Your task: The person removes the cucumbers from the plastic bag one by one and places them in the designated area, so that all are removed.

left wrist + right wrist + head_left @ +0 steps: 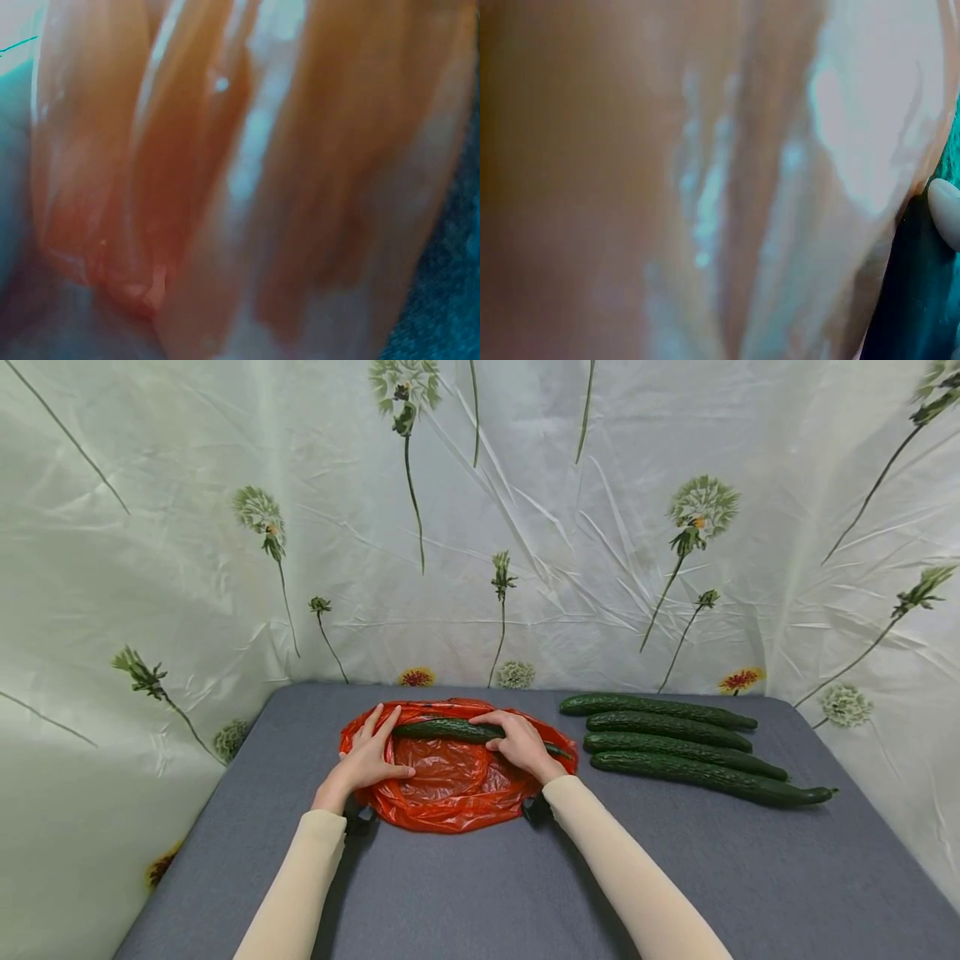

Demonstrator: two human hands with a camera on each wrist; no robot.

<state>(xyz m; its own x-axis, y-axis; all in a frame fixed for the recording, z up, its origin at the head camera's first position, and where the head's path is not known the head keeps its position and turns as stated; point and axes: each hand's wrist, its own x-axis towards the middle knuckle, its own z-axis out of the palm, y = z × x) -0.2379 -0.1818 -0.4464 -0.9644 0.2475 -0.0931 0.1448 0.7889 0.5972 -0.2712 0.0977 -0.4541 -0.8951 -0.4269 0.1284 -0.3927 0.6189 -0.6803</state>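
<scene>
A red plastic bag (pixel 450 814) lies spread with its mouth open upward on the grey table. Inside, along its far side, a dark green cucumber (pixel 442 729) lies crosswise. My right hand (pixel 522 745) grips this cucumber from above, near its right part, thumb on the near side. At the bag's left side, my left hand (pixel 366 762) rests with fingers spread and fairly straight, touching the plastic. Blurred bag film (pixel 225 187) fills most of the left wrist view. In the right wrist view, the cucumber (pixel 911 292) shows beside the film with a fingertip (pixel 946 210) on it.
Several cucumbers (pixel 675 764) lie side by side to the right of the bag on the grey cloth-covered table (pixel 465 902). A pale curtain (pixel 585 527) printed with dandelions hangs behind the table and along its sides.
</scene>
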